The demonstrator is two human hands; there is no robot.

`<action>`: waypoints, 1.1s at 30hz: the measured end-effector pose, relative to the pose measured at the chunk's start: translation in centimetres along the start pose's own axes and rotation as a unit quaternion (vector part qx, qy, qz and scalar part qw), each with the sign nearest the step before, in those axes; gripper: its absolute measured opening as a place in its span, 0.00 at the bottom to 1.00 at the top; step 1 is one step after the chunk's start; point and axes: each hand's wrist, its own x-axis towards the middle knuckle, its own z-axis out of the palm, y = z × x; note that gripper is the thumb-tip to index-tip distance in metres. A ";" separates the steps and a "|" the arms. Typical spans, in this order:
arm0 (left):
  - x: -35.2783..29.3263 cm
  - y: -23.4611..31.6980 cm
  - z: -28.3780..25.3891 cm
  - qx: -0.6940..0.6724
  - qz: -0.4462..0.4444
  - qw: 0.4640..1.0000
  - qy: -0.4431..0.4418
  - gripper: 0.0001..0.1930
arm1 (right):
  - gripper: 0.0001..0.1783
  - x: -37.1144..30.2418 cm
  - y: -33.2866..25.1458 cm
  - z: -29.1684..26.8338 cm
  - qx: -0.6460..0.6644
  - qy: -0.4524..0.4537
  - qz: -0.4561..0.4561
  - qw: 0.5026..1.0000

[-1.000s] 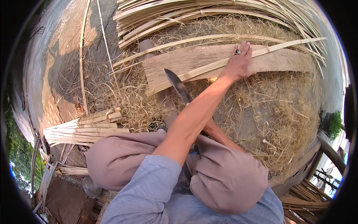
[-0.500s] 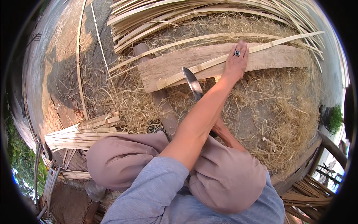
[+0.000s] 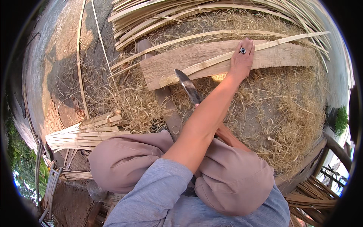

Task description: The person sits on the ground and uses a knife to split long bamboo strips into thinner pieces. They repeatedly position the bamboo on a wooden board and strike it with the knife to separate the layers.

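- Curly pale shavings (image 3: 280,106) spread over the ground around and in front of you.
- Stack of long pale strips (image 3: 151,22), beyond your board, fanning out toward the right.
- Board (image 3: 198,53), broad and flat, crossways before you; its left end lies over a round pole (image 3: 169,109).
- Long strip (image 3: 208,63): aslant on the board, near end at the lower left, far end running past the board's right side.
- Short bundle of strips (image 3: 85,135), on the ground beside your left knee.
- Your left hand (image 3: 242,62): flat over strip and board, fingers straight and near together, pressing rather than gripping.
- Your right hand (image 3: 197,106): mostly hidden behind your left forearm; a bit of finger shows at the blade's base. It holds the knife; finger spread, cannot tell.
- Knife (image 3: 188,87): blade angled up and left, crossing the strip's near end in view; contact unclear.
- Ring (image 3: 242,50), dark stone, on your left hand.
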 end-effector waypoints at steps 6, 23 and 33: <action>0.3 -1.0 0.8 0.022 -0.007 0.999 0.050 0.55 | 0.14 -1.6 -2.9 2.3 -0.054 0.054 -0.047 0.996; 0.6 -0.9 0.7 0.032 -0.008 0.998 0.050 0.53 | 0.21 -1.3 -7.8 3.6 -0.022 0.048 -0.098 0.994; -0.1 -0.4 0.5 0.020 -0.011 0.999 0.046 0.54 | 0.18 -1.2 -9.3 2.1 0.009 0.029 -0.005 1.000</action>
